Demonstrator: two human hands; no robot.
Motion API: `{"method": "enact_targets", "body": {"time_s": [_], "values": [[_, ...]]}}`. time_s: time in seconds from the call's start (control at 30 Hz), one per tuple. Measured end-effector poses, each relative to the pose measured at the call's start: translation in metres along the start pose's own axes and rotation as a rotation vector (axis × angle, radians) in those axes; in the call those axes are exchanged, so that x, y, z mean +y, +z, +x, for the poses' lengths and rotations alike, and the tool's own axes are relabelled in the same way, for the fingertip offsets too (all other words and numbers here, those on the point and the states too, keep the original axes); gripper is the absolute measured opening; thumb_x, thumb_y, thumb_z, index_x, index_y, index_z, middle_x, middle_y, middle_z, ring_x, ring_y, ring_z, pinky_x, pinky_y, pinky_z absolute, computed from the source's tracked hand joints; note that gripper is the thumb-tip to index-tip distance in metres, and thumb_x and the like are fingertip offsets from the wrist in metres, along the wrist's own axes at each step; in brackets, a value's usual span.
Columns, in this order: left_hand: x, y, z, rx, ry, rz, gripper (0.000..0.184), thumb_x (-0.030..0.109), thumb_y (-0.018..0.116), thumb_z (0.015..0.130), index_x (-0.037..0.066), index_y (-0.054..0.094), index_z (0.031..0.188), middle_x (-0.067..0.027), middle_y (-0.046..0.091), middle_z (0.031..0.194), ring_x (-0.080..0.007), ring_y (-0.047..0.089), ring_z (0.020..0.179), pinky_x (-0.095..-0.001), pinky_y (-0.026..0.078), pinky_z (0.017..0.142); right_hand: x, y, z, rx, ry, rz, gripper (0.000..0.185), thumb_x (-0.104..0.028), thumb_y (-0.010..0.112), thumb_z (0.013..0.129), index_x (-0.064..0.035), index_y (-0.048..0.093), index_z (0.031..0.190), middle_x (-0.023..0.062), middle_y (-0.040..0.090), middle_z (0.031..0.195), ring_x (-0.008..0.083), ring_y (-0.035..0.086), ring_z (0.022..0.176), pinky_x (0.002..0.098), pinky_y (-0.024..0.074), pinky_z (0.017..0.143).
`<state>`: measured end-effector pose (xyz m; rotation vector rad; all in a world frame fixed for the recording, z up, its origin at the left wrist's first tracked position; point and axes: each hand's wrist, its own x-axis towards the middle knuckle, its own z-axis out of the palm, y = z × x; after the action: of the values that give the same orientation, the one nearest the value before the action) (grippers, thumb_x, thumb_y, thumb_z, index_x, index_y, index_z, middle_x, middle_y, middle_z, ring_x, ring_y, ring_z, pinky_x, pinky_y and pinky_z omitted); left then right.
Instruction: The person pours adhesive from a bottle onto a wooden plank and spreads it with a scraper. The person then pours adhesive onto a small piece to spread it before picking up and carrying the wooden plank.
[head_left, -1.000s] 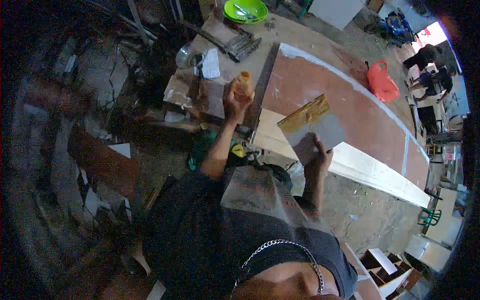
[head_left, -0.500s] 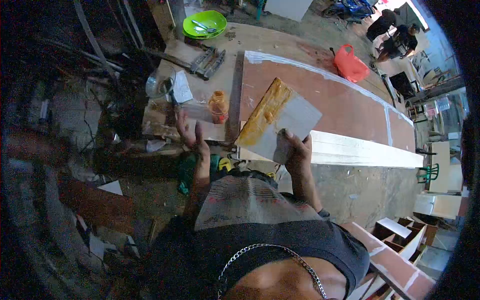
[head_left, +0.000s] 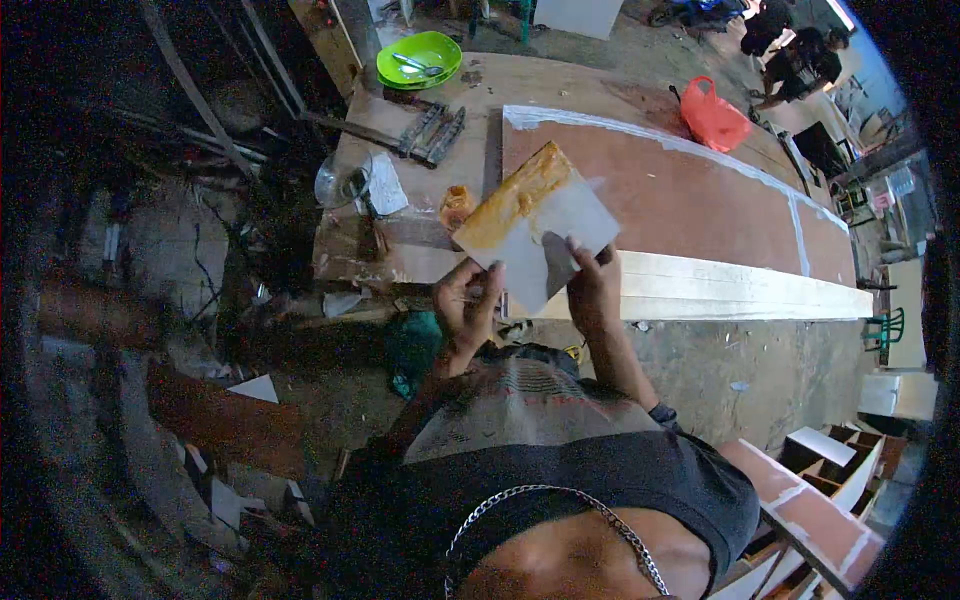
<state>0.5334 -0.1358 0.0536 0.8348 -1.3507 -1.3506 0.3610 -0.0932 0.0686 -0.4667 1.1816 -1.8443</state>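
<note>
A pale flat rectangular sheet is held tilted in front of me, with orange-brown paste smeared along its far-left edge. My right hand grips its near-right side, the thumb on top. At the near-left edge, my left hand has its thumb against the sheet and its fingers curled. Just beyond the sheet's left corner stands a jar of similar orange-brown stuff, partly hidden by the sheet. Under the sheet lies a long reddish-brown panel with white strips along its edges.
On the wooden table are a green bowl with a spoon, a metal clamp, a clear container, a paper and a red plastic bag. Pale boards line the near side. Another person is at the far right.
My left hand has come from the left, where it was apart, to the sheet's near-left edge. The sheet has shifted slightly left and now covers part of the jar.
</note>
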Motion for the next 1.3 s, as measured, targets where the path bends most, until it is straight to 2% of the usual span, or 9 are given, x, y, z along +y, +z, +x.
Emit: {"method": "enact_targets", "body": {"time_s": [0.07, 0.17, 0.23, 0.43, 0.5, 0.87, 1.13, 1.2, 1.3], "values": [[-0.018, -0.011, 0.005, 0.059, 0.133, 0.009, 0.021, 0.011, 0.068, 0.094, 0.002, 0.058, 0.079, 0.0026, 0.054, 0.067, -0.0026, 0.046, 0.065, -0.0234, 0.038, 0.056, -0.016, -0.004, 0.010, -0.025, -0.236, -0.270, 0.063, -0.016, 0.077, 0.086, -0.0012, 0.046, 0.139, 0.0150, 0.060, 0.128, 0.0240, 0.057, 0.118, 0.0385, 0.0464, 0.102], [-0.012, -0.010, 0.009, 0.066, 0.167, 0.094, 0.025, 0.012, 0.066, 0.095, 0.001, 0.054, 0.077, 0.0010, 0.050, 0.063, -0.0027, 0.042, 0.061, -0.0248, 0.035, 0.053, -0.028, 0.006, 0.016, -0.001, -0.323, -0.242, 0.066, -0.013, 0.080, 0.083, -0.0036, 0.048, 0.139, 0.0139, 0.059, 0.130, 0.0231, 0.058, 0.118, 0.0373, 0.0501, 0.098], [-0.011, -0.009, 0.009, 0.054, 0.176, 0.138, 0.024, 0.012, 0.066, 0.096, 0.001, 0.055, 0.078, 0.0006, 0.049, 0.062, -0.0026, 0.042, 0.061, -0.0248, 0.036, 0.053, -0.026, 0.004, 0.024, -0.100, -0.435, -0.621, 0.070, -0.013, 0.084, 0.079, -0.0033, 0.049, 0.139, 0.0144, 0.060, 0.129, 0.0231, 0.060, 0.114, 0.0359, 0.0530, 0.095], [-0.005, 0.006, 0.000, 0.035, 0.112, 0.229, 0.019, 0.015, 0.066, 0.095, 0.001, 0.060, 0.084, -0.0042, 0.054, 0.062, -0.0077, 0.047, 0.057, -0.0272, 0.039, 0.054, -0.005, 0.020, 0.034, -0.080, -0.483, -0.716, 0.074, -0.019, 0.091, 0.072, -0.0007, 0.052, 0.132, 0.0144, 0.064, 0.122, 0.0218, 0.062, 0.108, 0.0361, 0.0537, 0.091], [-0.014, 0.010, -0.001, 0.109, 0.248, 0.272, 0.019, 0.017, 0.066, 0.096, 0.001, 0.060, 0.085, -0.0085, 0.054, 0.062, -0.0118, 0.048, 0.056, -0.0293, 0.040, 0.054, 0.002, 0.020, 0.037, -0.069, -0.467, -0.676, 0.074, -0.018, 0.092, 0.069, 0.0002, 0.052, 0.129, 0.0136, 0.064, 0.119, 0.0212, 0.062, 0.107, 0.0355, 0.0533, 0.091], [-0.030, 0.004, 0.001, 0.088, 0.134, 0.378, 0.023, 0.019, 0.065, 0.096, -0.001, 0.062, 0.084, -0.0101, 0.052, 0.060, -0.0156, 0.048, 0.052, -0.0321, 0.040, 0.052, 0.033, 0.014, 0.046, 0.045, -0.478, -0.481, 0.064, -0.012, 0.093, 0.067, 0.0018, 0.057, 0.117, 0.0098, 0.064, 0.108, 0.0176, 0.060, 0.101, 0.0336, 0.0506, 0.090], [-0.035, 0.002, 0.003, 0.080, 0.184, 0.365, 0.026, 0.020, 0.063, 0.098, -0.003, 0.061, 0.087, -0.0102, 0.054, 0.063, -0.0132, 0.048, 0.057, -0.0309, 0.038, 0.054, 0.028, 0.015, 0.036, 0.127, -0.407, -0.402, 0.052, -0.014, 0.090, 0.072, -0.0004, 0.059, 0.111, 0.0042, 0.063, 0.099, 0.0128, 0.056, 0.086, 0.0284, 0.0482, 0.076], [-0.035, -0.001, 0.004, 0.044, 0.035, 0.426, 0.022, 0.019, 0.059, 0.101, -0.002, 0.062, 0.106, -0.0131, 0.065, 0.080, -0.0160, 0.059, 0.070, -0.0317, 0.045, 0.062, 0.031, 0.009, 0.042, 0.122, -0.436, -0.457, 0.052, -0.014, 0.089, 0.074, -0.0001, 0.059, 0.114, 0.0049, 0.064, 0.100, 0.0131, 0.057, 0.088, 0.0287, 0.0489, 0.078], [-0.037, 0.012, 0.007, 0.066, 0.141, 0.254, 0.033, 0.020, 0.055, 0.103, -0.001, 0.055, 0.129, -0.0168, 0.069, 0.104, -0.0226, 0.067, 0.089, -0.0350, 0.051, 0.075, 0.037, 0.008, 0.045, 0.097, -0.410, -0.435, 0.054, -0.013, 0.087, 0.077, 0.0007, 0.058, 0.121, 0.0066, 0.065, 0.104, 0.0142, 0.060, 0.093, 0.0296, 0.0498, 0.085]]}}
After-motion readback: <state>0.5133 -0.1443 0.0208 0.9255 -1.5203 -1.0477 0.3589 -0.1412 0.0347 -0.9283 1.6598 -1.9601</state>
